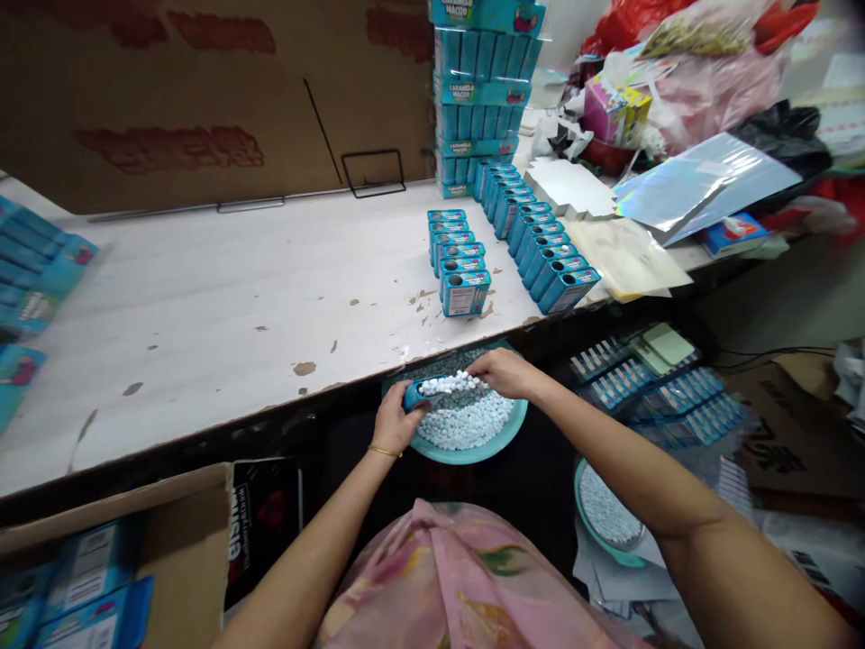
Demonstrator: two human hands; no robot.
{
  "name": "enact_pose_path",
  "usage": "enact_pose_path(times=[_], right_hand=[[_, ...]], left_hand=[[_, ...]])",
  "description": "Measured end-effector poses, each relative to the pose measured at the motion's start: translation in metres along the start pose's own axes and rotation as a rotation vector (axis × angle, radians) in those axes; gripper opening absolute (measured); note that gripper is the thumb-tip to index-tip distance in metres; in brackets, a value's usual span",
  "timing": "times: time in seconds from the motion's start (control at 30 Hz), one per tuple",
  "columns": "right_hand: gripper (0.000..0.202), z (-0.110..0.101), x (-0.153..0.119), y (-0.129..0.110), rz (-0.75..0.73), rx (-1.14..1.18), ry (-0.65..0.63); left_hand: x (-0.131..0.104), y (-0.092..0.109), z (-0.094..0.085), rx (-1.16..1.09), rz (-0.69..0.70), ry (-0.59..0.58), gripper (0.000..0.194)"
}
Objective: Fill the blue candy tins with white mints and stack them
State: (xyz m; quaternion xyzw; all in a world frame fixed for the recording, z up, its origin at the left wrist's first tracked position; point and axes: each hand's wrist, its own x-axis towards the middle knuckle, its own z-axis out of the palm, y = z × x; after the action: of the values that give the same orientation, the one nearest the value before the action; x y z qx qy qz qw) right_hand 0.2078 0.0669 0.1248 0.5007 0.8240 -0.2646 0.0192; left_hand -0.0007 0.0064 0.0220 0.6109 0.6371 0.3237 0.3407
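Observation:
My left hand (397,418) is wrapped round a small blue box (414,395), tilted on its side with its open end toward the right. White round candies (451,384) lie in a line from the box's mouth to my right hand (501,371). The right fingers are closed at the far end of that line, on a scoop or strip mostly hidden under the candies. Below both hands is a teal basin (466,457) holding many white candies. On the white table (270,297) beyond, a short row of blue boxes (466,294) stands upright.
A longer row of blue boxes (568,290) and a tall stack of display packs (473,95) stand behind. At the right are plastic bags (716,90), sheets and a second candy basin (608,509). An open carton (182,541) sits lower left.

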Motion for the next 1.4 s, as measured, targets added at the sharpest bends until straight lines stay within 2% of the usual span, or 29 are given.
enact_pose_path(times=[0.2, 0.4, 0.5, 0.6, 0.67, 0.77, 0.83, 0.9, 0.97, 1.03, 1.1, 1.2, 1.3, 1.4], right_hand=[[0.03, -0.016, 0.003, -0.037, 0.006, -0.359, -0.112], [0.027, -0.023, 0.001, -0.063, -0.007, -0.432, -0.094], [0.026, -0.029, -0.007, -0.053, 0.007, -0.424, -0.059], [0.028, -0.022, -0.017, -0.017, 0.073, -0.391, -0.057], [0.031, -0.002, -0.019, 0.014, 0.158, -0.324, -0.087], [0.032, 0.05, -0.009, 0.043, 0.327, -0.185, -0.139], [0.032, 0.091, 0.006, 0.044, 0.346, -0.115, -0.144], [0.035, 0.127, 0.022, 0.035, 0.338, -0.03, -0.124], [0.038, 0.151, 0.036, 0.025, 0.329, 0.065, -0.093], [0.039, 0.16, 0.044, 0.023, 0.313, 0.153, -0.063], [0.038, 0.158, 0.044, 0.03, 0.284, 0.235, -0.04], [0.036, 0.139, 0.033, 0.048, 0.242, 0.332, -0.007], [0.032, 0.106, 0.016, 0.058, 0.197, 0.432, 0.034], [0.03, 0.066, 0.001, 0.047, 0.121, 0.483, 0.074]], left_hand=[[-0.002, 0.002, 0.007, 0.077, 0.086, -0.034, 0.035], [-0.001, 0.001, 0.011, 0.08, 0.093, -0.037, 0.034], [0.001, -0.004, 0.011, 0.037, 0.079, -0.026, 0.034], [-0.001, -0.011, 0.006, -0.041, 0.044, 0.008, 0.036], [-0.003, -0.015, 0.0, -0.096, 0.012, 0.047, 0.038], [-0.005, -0.016, -0.009, -0.182, -0.059, 0.088, 0.041], [-0.005, -0.014, -0.014, -0.219, -0.1, 0.095, 0.041], [-0.005, -0.01, -0.017, -0.236, -0.123, 0.097, 0.041], [-0.004, -0.008, -0.02, -0.254, -0.143, 0.103, 0.04], [-0.005, -0.007, -0.024, -0.277, -0.166, 0.114, 0.039], [-0.007, -0.009, -0.028, -0.292, -0.175, 0.136, 0.039], [-0.009, -0.015, -0.031, -0.288, -0.157, 0.173, 0.04], [-0.01, -0.02, -0.028, -0.234, -0.126, 0.181, 0.043], [-0.008, -0.02, -0.017, -0.155, -0.075, 0.153, 0.041]])
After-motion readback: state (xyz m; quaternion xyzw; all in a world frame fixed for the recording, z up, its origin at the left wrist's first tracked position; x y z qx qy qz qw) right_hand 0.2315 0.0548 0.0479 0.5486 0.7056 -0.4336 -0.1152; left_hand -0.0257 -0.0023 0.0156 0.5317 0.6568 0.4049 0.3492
